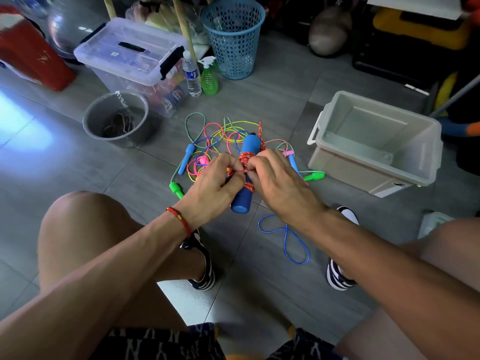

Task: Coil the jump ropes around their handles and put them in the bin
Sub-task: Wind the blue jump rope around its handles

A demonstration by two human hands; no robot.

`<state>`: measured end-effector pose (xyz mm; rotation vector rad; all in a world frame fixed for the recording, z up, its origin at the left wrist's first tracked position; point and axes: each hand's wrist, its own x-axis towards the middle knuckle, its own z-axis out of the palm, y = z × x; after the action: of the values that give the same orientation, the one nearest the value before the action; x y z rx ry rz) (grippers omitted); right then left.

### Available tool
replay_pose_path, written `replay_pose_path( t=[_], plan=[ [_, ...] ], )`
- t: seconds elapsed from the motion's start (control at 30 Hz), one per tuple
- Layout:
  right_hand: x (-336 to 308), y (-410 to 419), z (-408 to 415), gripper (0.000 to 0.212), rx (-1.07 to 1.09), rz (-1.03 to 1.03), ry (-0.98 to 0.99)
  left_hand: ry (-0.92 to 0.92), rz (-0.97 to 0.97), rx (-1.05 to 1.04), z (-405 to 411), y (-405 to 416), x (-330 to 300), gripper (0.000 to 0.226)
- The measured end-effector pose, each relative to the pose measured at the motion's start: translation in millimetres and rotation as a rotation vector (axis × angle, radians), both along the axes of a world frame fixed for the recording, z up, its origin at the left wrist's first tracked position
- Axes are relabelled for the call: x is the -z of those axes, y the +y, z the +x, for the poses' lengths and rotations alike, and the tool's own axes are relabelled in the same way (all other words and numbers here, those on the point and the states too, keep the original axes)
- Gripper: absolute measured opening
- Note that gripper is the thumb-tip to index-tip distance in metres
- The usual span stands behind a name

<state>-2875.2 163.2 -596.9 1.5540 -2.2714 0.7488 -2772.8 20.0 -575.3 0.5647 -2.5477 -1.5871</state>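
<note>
Fingers of both hands pinch red rope above tangled ropes, bin beside.

grey tiled floor, bright light patch left.

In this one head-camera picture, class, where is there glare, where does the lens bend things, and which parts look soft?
Head view: a blown-out blue-white glare patch lies on the floor tiles at far left; the wide lens bows the tile joints and stretches the forearms at the bottom edge; the corners look soft, while both hands, left hand and right hand, and the red rope on the blue handles are fairly sharp.
</note>
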Motion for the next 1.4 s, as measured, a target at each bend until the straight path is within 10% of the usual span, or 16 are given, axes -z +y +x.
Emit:
replay_pose_path(
  t=[0.5,1.4],
  plan=[
    [-11,1,18,0.009,0.168,-0.240,-0.570,0.153,0.228,-0.150,-6,6,-16,0.036],
    [-40,-5,14,0.012,0.330,-0.495,-0.842,0.298,0.103,-0.126,-8,12,-22,0.018]
  ],
)
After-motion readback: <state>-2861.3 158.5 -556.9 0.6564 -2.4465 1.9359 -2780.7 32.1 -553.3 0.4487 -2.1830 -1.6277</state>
